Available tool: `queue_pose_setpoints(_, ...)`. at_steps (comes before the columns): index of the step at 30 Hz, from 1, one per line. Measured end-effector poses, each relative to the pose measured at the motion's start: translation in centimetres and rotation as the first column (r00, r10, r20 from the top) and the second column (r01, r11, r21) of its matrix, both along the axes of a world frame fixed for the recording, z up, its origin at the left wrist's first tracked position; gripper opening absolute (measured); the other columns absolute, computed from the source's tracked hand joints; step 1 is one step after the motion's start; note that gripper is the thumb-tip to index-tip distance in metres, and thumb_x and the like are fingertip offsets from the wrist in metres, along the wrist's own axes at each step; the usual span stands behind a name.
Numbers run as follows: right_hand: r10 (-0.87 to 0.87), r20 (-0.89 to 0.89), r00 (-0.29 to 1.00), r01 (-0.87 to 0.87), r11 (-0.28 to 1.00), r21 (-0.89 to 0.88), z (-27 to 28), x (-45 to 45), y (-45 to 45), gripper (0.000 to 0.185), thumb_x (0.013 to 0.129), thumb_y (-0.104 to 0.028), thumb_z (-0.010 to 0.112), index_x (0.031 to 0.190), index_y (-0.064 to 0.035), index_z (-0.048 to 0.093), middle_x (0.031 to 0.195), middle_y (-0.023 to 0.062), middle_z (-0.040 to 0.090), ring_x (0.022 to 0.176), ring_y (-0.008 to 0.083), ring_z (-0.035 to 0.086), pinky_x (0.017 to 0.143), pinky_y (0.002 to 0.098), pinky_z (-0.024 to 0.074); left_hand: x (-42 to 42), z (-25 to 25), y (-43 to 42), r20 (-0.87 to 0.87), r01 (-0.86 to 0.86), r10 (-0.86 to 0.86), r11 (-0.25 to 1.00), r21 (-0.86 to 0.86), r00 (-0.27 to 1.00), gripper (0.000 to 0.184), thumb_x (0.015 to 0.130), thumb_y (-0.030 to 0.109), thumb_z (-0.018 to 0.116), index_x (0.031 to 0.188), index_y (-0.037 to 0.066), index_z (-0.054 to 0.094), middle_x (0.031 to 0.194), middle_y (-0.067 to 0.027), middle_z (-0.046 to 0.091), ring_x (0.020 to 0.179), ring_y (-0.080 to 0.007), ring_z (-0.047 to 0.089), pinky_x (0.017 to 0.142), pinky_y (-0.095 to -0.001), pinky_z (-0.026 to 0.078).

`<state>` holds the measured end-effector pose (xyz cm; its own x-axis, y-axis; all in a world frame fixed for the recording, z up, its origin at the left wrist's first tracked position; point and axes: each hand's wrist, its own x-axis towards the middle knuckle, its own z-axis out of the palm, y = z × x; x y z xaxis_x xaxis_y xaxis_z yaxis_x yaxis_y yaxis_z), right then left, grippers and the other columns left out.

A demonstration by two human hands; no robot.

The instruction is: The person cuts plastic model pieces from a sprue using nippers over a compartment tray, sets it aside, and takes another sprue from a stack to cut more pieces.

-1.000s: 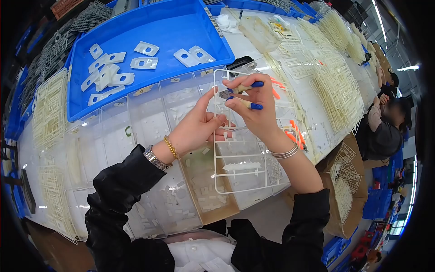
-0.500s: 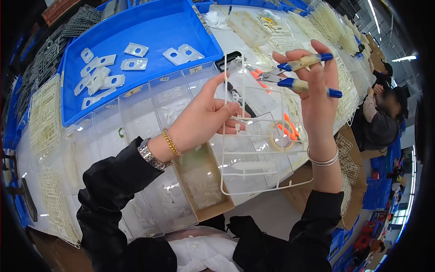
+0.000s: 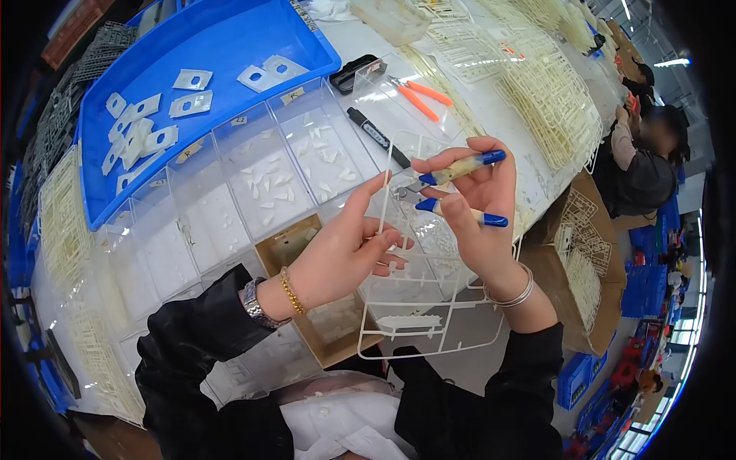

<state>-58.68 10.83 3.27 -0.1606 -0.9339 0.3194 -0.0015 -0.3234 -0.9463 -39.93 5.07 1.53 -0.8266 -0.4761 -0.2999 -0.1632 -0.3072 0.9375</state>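
1. Head view: left hand (image 3: 341, 257) pinches the white frame (image 3: 410, 321) by its side bar, over the clear bins (image 3: 253, 180); its bottom end overhangs their edge!
2. Right hand (image 3: 491, 207) grips the nippers (image 3: 461, 167), 2 handles spread, blades near the side bar.
3. Open air separates both hands from the blue tray (image 3: 222, 46).

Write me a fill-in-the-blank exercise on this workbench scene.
The left hand holds a white frame.
The right hand grips cutters whose handle ends are coloured ____.
The gold bracelet is on the ____ wrist.
The tool lying near the marker has ____ handles.
The marker's barrel is mostly ____.

Missing words: blue; left; orange; black.
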Motion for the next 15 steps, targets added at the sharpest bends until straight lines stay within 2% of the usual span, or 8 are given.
queue_pose_setpoints(4,-0.025,-0.018,1.0,0.025,1.0,-0.017,0.8,0.0,0.7,0.063,0.081,-0.003,0.068,0.127,-0.0053,0.024,0.115,0.0157,0.049,0.115,0.0246,0.053,0.088,0.0342,0.0522,0.0,0.1,0.0,-0.002,-0.023,0.023,1.0,0.002,1.0,0.06,0.098,0.007,0.043,0.147,0.011,0.008,0.099,-0.0109,0.065,0.084,-0.0138,0.066,0.072,-0.0276,0.055)
queue_pose_setpoints(8,-0.033,-0.073,0.997,0.038,0.998,0.059,0.6,0.0,1.1,0.066,0.079,-0.002,0.071,0.126,-0.0062,0.024,0.117,0.0144,0.048,0.116,0.0243,0.053,0.091,0.0351,0.0508,0.0,-0.1,0.0,-0.02,-0.017,0.017,1.0,0.011,1.0,0.06,0.098,0.007,0.042,0.147,0.013,0.008,0.101,-0.0108,0.065,0.085,-0.0138,0.066,0.072,-0.0271,0.055)
queue_pose_setpoints(15,0.012,-0.012,1.0,-0.012,1.0,-0.029,0.9,0.7,1.7,0.071,0.075,-0.006,0.077,0.124,-0.0081,0.024,0.119,0.0148,0.047,0.118,0.0268,0.052,0.093,0.0368,0.05,0.8,1.7,0.3,-0.026,-0.03,0.032,0.996,0.084,0.999,0.058,0.098,0.007,0.042,0.146,0.017,0.01,0.103,-0.0099,0.065,0.086,-0.0131,0.065,0.073,-0.0262,0.054)
